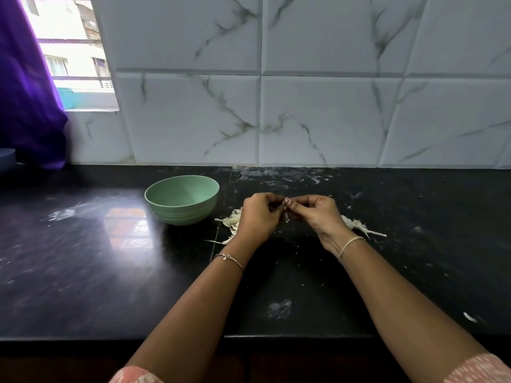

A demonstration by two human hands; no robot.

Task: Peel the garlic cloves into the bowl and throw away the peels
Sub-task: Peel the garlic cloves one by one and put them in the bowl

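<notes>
A pale green bowl (pixel 181 199) stands on the black counter (pixel 83 258), left of my hands. My left hand (pixel 258 217) and my right hand (pixel 315 215) meet fingertip to fingertip above the counter, both pinching a small garlic clove (pixel 286 201) that is mostly hidden by the fingers. A heap of whitish garlic peels (pixel 231 222) lies on the counter just left of my left hand. More peels and a stalk piece (pixel 359 226) lie behind my right wrist. The inside of the bowl that I can see holds nothing.
A marble-patterned tiled wall (pixel 304 106) rises behind the counter. A purple curtain (pixel 25 92) hangs at the far left by a window, with a blue round object (pixel 6 160) below it. White specks and smears dot the counter. The counter's front edge (pixel 249 337) runs below my forearms.
</notes>
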